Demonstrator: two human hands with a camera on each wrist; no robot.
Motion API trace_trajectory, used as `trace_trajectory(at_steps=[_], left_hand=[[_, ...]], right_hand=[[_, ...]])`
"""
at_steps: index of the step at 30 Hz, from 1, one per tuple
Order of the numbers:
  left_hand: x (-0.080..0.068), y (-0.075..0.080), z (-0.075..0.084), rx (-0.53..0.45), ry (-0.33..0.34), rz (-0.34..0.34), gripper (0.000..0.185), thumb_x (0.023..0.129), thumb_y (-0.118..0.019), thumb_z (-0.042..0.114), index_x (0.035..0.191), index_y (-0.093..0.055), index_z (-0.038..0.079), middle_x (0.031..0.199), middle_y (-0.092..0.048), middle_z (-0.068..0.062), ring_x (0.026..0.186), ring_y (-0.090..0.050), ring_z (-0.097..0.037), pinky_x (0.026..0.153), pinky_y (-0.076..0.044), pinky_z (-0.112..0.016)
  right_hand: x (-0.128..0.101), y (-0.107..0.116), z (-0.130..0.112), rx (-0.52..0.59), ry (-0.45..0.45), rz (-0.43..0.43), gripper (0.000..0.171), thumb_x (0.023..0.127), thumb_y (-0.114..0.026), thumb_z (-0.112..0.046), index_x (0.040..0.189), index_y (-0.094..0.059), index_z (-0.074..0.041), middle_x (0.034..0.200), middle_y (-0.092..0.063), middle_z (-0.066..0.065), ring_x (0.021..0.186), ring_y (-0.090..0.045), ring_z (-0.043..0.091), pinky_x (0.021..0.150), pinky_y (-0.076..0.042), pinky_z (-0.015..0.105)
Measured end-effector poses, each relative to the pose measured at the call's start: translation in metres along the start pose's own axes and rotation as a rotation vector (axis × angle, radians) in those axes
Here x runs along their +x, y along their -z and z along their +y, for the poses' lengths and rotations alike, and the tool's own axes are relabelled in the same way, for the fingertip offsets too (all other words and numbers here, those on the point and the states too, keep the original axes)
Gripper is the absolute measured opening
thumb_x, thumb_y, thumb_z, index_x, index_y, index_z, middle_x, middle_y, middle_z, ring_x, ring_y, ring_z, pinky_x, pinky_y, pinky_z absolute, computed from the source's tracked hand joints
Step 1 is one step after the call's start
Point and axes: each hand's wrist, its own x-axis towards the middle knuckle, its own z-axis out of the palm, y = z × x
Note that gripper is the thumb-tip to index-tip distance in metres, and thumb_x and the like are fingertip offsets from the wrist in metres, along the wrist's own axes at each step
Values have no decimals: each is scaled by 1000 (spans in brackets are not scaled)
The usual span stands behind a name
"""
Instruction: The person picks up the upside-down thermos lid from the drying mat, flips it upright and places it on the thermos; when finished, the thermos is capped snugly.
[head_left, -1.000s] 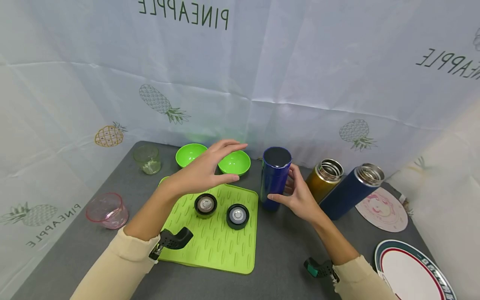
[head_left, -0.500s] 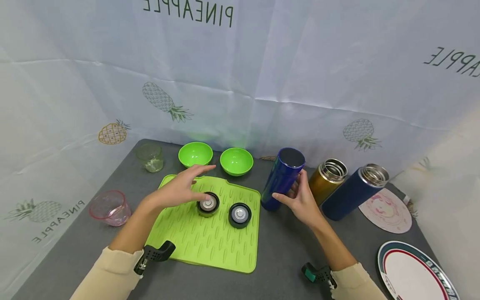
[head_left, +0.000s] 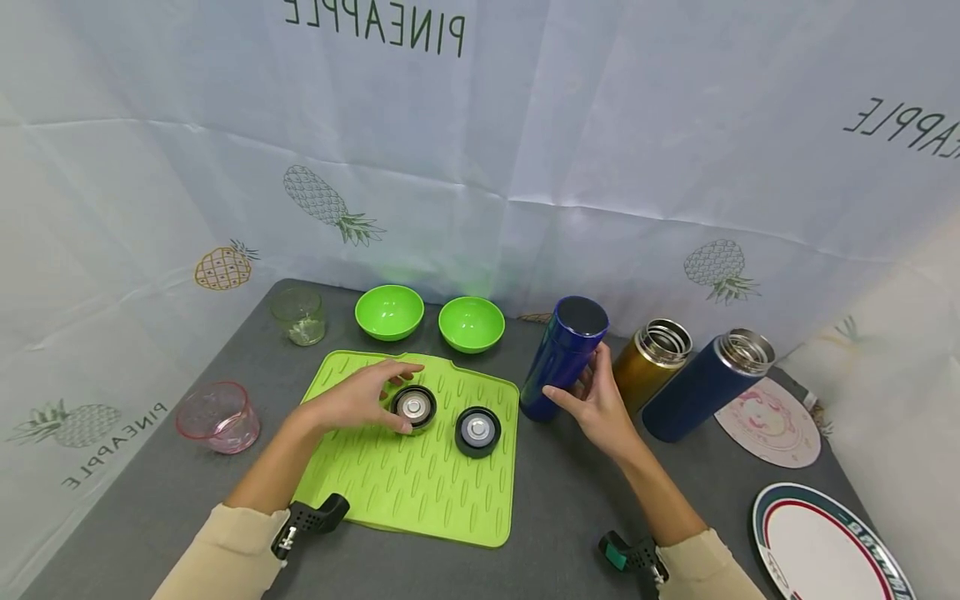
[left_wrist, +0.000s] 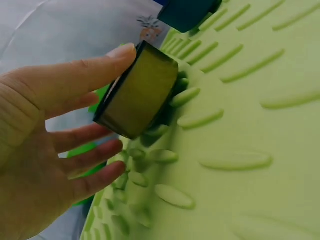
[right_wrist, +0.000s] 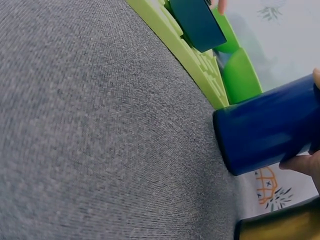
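- How do the hands lie?
- The left hand [head_left: 362, 400] is spread round the gold lid [head_left: 415, 406] on the green mat [head_left: 420, 496], thumb at the near rim, fingers loosely extended; I cannot tell whether it touches. The right hand [head_left: 601, 407] grips the blue bottle [head_left: 558, 362], which leans beside the mat.
- And across the views?
- The head view gives the lid's round metal centre; the left wrist view, its smooth gold wall and the mat's raised oval ridges [left_wrist: 235, 160]. Only the right wrist view brings out the grey tabletop's [right_wrist: 100, 125] woven texture and the cylindrical bottle's dark base edge.
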Motion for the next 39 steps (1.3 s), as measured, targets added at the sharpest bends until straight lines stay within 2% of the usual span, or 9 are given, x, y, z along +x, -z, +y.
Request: trace_trajectory(at_steps=[8,15,19,23,26,30,34,36,39], left_hand=[[0,-6,-3,42,-13,-11,79,74,-92,24,141,-56,2,141,-60,-17,134,-54,-40,111,-45,-57],[3,-9,-2,42,23,50,73,71,-94,26,134,-61,9,127,-67,-8,116,-63,-27,97,-52,-45],[4,-4,7,49,34,104,73,69,-94,27,134,-63,13,125,-68,-4,109,-64,-23,88,-53,-38],[6,4,25,52,-24,151,71,71,-93,29,134,-63,15,127,-67,-4,108,-62,-23,84,-54,-34],[8,7,42,37,-85,183,69,71,-93,28,132,-64,15,126,-66,-3,106,-60,-21,82,-56,-33],[9,6,66,15,-172,221,67,70,-93,25,130,-67,16,119,-67,2,102,-60,-15,82,-58,-31],[10,-1,84,8,-237,254,67,69,-93,25,130,-68,16,113,-67,5,100,-61,-11,81,-58,-31],[12,-6,91,9,-257,265,68,69,-93,26,131,-68,15,114,-67,6,100,-62,-10,81,-58,-31],[16,-15,101,18,-283,268,70,71,-92,28,134,-66,13,119,-68,4,101,-62,-11,81,-57,-31]], right_hand=[[-2,0,-1,-2,-27,14,91,91,-75,-7,157,-14,-24,163,-33,12,150,-40,39,118,-37,59],[-6,2,-4,-24,-38,1,93,92,-75,-10,159,-12,-24,166,-29,12,153,-34,40,120,-32,61],[-11,10,-9,-53,-37,-47,99,93,-74,-10,162,-5,-30,170,-20,10,158,-24,37,124,-26,59],[-21,19,-18,-86,-19,-69,105,93,-74,-8,163,-1,-36,171,-16,9,160,-19,35,124,-25,47],[-31,22,-24,-113,27,-34,103,93,-72,-4,164,-3,-33,170,-20,11,158,-27,21,122,-32,26],[-45,20,-30,-145,123,81,91,91,-71,4,162,-22,-23,162,-38,11,145,-44,0,112,-38,9],[-52,16,-37,-132,217,179,69,88,-70,11,150,-44,-5,145,-58,-1,131,-59,2,106,-48,15],[-53,13,-40,-91,243,168,60,88,-67,14,144,-49,1,139,-62,-1,126,-64,5,103,-52,18],[-53,6,-42,-42,228,86,52,92,-64,12,141,-53,2,138,-63,10,122,-66,6,97,-56,19]])
